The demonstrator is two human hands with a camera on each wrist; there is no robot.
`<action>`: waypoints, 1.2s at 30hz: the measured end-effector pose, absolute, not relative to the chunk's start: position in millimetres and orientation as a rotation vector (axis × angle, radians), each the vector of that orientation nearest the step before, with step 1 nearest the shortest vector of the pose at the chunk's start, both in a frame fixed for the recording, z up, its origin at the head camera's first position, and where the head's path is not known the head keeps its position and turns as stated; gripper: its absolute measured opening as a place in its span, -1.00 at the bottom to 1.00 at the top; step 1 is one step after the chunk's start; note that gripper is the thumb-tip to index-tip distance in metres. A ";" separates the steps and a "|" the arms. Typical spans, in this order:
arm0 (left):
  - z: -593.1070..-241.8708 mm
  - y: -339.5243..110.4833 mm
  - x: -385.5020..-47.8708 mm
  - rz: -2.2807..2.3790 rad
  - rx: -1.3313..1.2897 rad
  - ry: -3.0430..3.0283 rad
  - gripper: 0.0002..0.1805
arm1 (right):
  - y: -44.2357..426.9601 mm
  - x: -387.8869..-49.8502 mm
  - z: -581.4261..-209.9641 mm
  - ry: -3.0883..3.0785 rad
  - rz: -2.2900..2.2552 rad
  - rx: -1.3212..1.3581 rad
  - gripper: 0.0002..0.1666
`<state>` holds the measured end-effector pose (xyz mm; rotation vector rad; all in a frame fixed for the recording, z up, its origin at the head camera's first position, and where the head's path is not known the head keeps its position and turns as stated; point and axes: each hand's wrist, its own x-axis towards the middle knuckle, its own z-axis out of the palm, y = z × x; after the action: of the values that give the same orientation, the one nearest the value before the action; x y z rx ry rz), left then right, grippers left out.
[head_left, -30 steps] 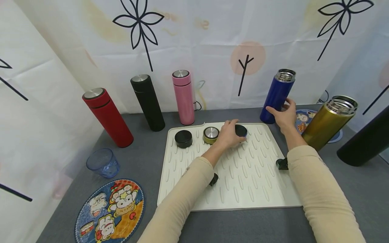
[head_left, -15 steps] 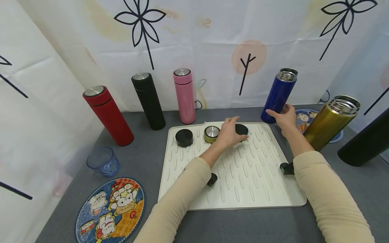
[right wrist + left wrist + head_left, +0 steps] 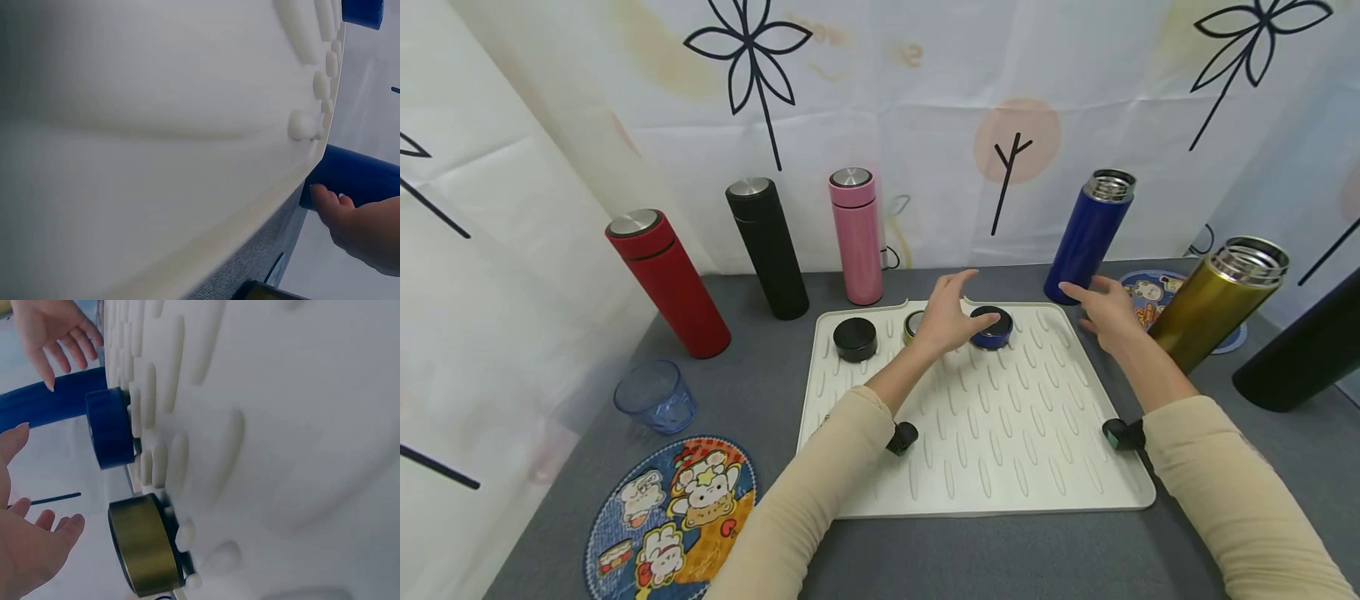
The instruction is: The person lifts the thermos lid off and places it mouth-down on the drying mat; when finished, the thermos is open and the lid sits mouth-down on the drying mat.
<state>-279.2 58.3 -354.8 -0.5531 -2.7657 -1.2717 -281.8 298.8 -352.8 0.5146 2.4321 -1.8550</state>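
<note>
My left hand (image 3: 946, 317) is over the white ribbed mat with thumb and fingers spread, holding nothing. Just right of it, the blue bottle lid (image 3: 992, 340) lies on the mat. The gold lid (image 3: 145, 544) sits to its left, partly hidden by the hand in the head view. Farther left is a black lid (image 3: 854, 339). My right hand (image 3: 1105, 308) is beside the base of the uncapped blue thermos bottle (image 3: 1084, 237), fingers loose and apart; whether the thumb touches it I cannot tell. The bottle stands upright behind the mat.
An uncapped gold bottle (image 3: 1217, 304) and a black bottle (image 3: 1307, 350) stand right. Red (image 3: 673, 292), black (image 3: 767, 254) and pink (image 3: 856, 242) capped bottles stand back left. A blue glass (image 3: 657, 398) and a round patterned placemat (image 3: 677, 517) lie left of the white mat (image 3: 1000, 467).
My left hand has let go of the blue lid and drawn back to the left. The right hand has loosened from the blue bottle and moved slightly down and right.
</note>
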 end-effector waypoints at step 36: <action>-337.3 -52.7 -308.1 -1.525 -0.114 -2.290 -0.29 | 244.5 -245.0 -327.8 2.358 -1.960 -0.177 -0.21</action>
<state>-308.1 -52.7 -337.3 -0.1140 -2.2899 -1.5249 -245.0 244.5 -327.8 -0.1769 2.3575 -1.9598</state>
